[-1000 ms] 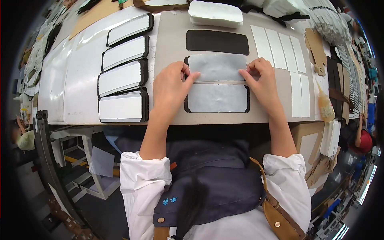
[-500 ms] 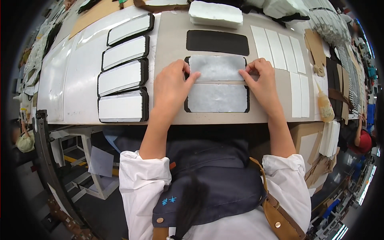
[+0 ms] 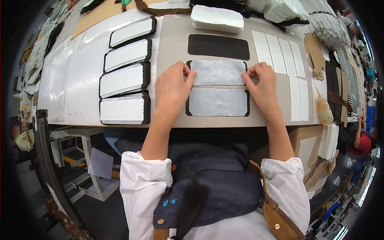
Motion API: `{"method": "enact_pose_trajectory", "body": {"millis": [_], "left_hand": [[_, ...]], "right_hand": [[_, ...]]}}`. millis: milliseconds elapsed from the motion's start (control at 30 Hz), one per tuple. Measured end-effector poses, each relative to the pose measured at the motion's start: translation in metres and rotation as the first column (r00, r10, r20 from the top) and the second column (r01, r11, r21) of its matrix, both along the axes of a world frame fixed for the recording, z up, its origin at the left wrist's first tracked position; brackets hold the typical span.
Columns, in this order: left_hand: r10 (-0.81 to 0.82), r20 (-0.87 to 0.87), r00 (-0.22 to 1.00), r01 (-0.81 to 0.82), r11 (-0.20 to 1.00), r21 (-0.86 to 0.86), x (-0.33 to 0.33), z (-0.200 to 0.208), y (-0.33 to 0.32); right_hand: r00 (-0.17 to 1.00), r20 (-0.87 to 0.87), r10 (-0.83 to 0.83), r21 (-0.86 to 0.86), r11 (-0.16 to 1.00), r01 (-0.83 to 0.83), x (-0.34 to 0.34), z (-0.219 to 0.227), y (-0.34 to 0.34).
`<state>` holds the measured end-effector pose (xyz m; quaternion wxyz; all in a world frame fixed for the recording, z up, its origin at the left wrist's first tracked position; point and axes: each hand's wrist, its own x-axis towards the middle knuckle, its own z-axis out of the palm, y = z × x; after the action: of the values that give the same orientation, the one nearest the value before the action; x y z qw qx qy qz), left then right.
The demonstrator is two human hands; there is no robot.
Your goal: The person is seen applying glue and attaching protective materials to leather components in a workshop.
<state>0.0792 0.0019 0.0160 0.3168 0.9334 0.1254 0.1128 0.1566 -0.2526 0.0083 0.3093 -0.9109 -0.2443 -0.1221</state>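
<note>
Translucent whitish rectangular sheet point(image 3: 218, 73) lies on a black round-cornered panel point(image 3: 189, 63) at mid-tabletop, between two bare hands.

The left hand point(image 3: 173, 90) and right hand point(image 3: 262, 86) sit at opposite short ends of the sheet, fingers curled and thumbs at its side edges; whether they pinch it or only press it, I cannot tell. Just below, nearer the front edge of the beige tabletop point(image 3: 172, 38), a matching whitish sheet point(image 3: 218, 102) covers a second black panel point(image 3: 247, 112). Beyond the hands lie a bare black rectangular panel point(image 3: 219, 47) and a thick white stack point(image 3: 217, 19). To the left, four black panels topped with white rectangles point(image 3: 122, 109) form a column; to the right are narrow white strips point(image 3: 276, 52) and an amber bottle with a pointed nozzle point(image 3: 324, 110).
</note>
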Motion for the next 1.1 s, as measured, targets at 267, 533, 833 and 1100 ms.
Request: {"method": "enact_pose_trajectory", "body": {"millis": [267, 533, 833, 1100], "left_hand": [[0.013, 0.023, 1.0, -0.014, 0.998, 0.054, 0.002, -0.002, 0.003], [-0.146, 0.311, 0.939, 0.089, 0.977, 0.192, 0.001, -0.012, -0.01], [-0.465, 0.054, 0.883, 0.438, 0.862, 0.255, -0.003, -0.025, -0.045], [-0.4, -0.081, 0.913, 0.402, 0.843, 0.357, -0.011, -0.025, -0.038]], "right_hand": [[1.0, 0.016, 0.007, -0.005, 1.0, -0.007, 0.001, 0.0, 0.0], [0.988, 0.103, 0.116, -0.04, 0.993, -0.113, -0.011, 0.009, 0.009], [0.901, -0.169, 0.399, -0.346, 0.832, -0.433, -0.031, 0.009, 0.03], [0.932, -0.149, 0.331, -0.413, 0.835, -0.363, -0.028, 0.014, 0.014]]}}
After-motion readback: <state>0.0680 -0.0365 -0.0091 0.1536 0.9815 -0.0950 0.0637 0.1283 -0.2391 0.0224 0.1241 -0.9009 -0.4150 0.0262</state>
